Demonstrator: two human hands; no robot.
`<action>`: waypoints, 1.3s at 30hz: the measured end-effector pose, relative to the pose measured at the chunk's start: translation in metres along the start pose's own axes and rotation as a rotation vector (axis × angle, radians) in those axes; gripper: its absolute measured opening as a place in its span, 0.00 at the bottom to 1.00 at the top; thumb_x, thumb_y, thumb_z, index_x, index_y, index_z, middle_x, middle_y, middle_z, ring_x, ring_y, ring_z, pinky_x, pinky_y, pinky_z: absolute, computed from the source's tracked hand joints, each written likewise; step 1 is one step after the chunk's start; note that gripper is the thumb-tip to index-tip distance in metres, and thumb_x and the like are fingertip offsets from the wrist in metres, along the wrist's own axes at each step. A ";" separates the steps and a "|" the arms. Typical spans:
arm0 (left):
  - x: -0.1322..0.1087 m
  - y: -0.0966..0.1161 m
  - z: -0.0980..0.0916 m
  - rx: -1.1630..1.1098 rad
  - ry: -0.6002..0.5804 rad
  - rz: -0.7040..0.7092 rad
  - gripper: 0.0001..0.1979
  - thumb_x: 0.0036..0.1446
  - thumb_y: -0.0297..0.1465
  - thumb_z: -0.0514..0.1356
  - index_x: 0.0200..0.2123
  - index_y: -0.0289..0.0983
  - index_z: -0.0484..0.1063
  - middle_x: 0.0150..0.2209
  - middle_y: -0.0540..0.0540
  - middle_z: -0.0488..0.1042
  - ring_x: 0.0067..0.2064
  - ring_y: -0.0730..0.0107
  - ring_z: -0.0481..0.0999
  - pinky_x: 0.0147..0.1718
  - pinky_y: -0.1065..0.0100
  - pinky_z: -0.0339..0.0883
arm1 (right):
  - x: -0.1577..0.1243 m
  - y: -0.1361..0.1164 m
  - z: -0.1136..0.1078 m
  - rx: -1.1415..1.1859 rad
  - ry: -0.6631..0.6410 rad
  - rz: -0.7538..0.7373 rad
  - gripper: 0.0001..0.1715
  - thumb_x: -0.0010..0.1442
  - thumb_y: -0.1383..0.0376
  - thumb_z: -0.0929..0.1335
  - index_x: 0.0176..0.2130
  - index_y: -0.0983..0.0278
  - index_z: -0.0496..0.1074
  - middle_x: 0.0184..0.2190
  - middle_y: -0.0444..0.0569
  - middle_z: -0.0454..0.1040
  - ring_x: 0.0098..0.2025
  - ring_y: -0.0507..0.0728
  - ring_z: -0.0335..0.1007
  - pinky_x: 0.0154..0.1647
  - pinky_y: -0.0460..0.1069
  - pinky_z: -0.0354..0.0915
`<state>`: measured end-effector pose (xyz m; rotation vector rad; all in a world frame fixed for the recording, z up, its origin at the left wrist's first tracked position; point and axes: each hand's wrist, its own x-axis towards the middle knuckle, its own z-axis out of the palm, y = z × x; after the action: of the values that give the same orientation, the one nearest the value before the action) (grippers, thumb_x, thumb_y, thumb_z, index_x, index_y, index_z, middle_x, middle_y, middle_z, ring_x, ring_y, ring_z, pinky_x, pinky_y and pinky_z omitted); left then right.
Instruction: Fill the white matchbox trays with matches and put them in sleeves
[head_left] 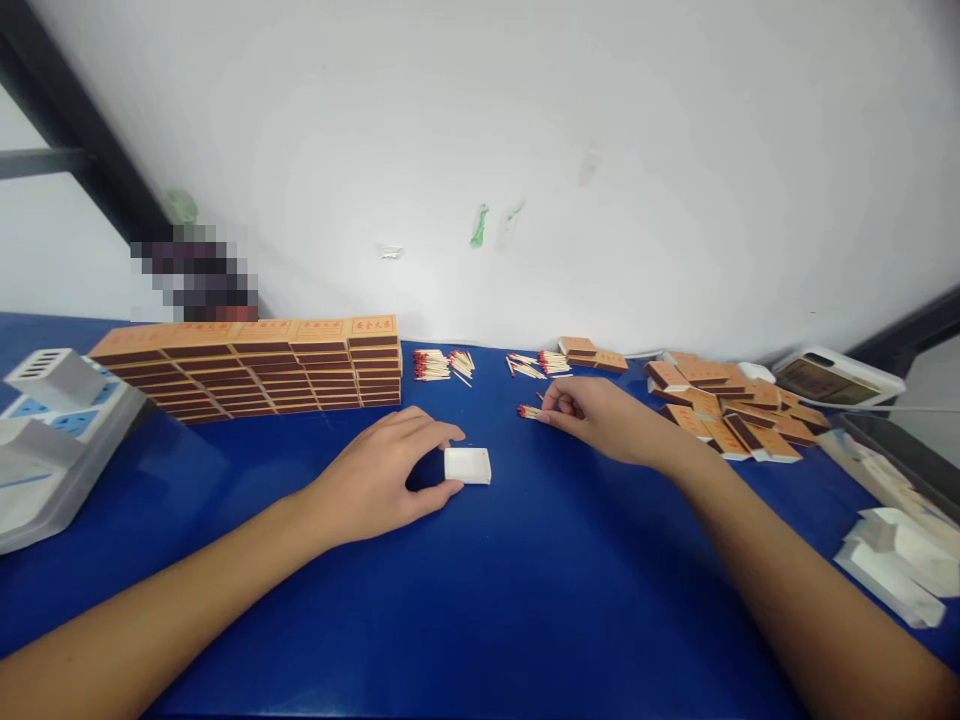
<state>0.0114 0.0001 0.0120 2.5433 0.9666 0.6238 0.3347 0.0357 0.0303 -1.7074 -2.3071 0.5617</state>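
My left hand (394, 468) has its thumb and fingers closed around the left end of a small white matchbox tray (468, 465), which lies on the blue table and shows no matches inside. To its right, my right hand (592, 415) pinches a small bunch of matches (529, 412), red heads pointing left. Behind the hands lie loose piles of red-headed matches: one pile (433, 365) at the left with a smaller one (461, 363) beside it, and another pile (553, 363) farther right.
A stacked wall of matchboxes (270, 365) stands at the back left. Two matchboxes (592, 355) lie behind my right hand, and a loose heap of matchboxes (724, 400) is at the right. A power strip (60, 440) sits at the left edge. White trays (900, 560) lie at far right.
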 end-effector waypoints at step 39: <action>0.000 0.004 0.002 -0.002 -0.001 0.019 0.34 0.65 0.36 0.71 0.70 0.45 0.62 0.52 0.47 0.80 0.55 0.57 0.78 0.57 0.54 0.74 | -0.035 -0.069 0.029 0.091 -0.013 -0.359 0.07 0.71 0.67 0.67 0.42 0.60 0.77 0.30 0.43 0.73 0.31 0.53 0.67 0.35 0.49 0.60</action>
<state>0.0150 -0.0030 0.0121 2.5537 0.9418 0.6287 0.2740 -0.0202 0.0351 -1.2109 -2.4729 0.5922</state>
